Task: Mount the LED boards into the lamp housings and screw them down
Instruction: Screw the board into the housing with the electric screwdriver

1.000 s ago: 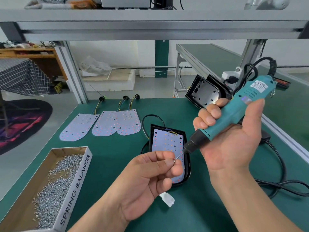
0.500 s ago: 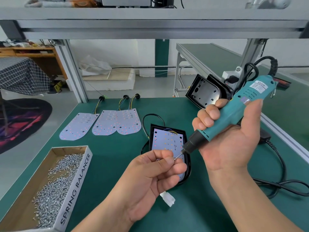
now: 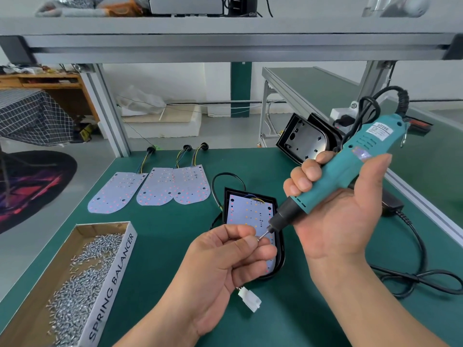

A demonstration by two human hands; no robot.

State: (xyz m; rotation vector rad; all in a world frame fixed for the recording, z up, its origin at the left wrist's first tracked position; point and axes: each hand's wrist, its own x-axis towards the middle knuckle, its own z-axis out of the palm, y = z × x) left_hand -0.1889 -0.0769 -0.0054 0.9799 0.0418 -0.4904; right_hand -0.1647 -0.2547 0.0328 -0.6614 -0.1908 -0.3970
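The right hand (image 3: 335,214) held a teal electric screwdriver (image 3: 350,166) at a slant, bit end down and to the left. Its grip was clamped around the tool body, fingers curled over the top and the thumb along the far side. A white label near the tool's cable end carried a top line starting with "SD"; the smaller print beneath could not be read.

The left hand (image 3: 225,261) was raised just below the tool. Its grip was closed, thumb and forefinger pinching a small screw (image 3: 258,238) against the tip of the bit (image 3: 264,233).

Directly beneath both hands, a black lamp housing (image 3: 280,256) lay flat on the green counter (image 3: 175,234) with an LED board (image 3: 246,211) seated inside it. A white connector (image 3: 250,300) lay on the counter just in front of the housing.

Three loose LED boards (image 3: 116,189) (image 3: 155,187) (image 3: 191,185) lay side by side further back on the left, the two on the right overlapping and each trailing coloured wires.

At the near left stood an open cardboard box (image 3: 112,281) printed "SPRING BALANCER" on its side wall, holding a heap of silver screws (image 3: 80,284).

Empty black housings (image 3: 307,140) leaned at the counter's far right edge. The tool's black power cord (image 3: 411,276) looped across the counter on the right.
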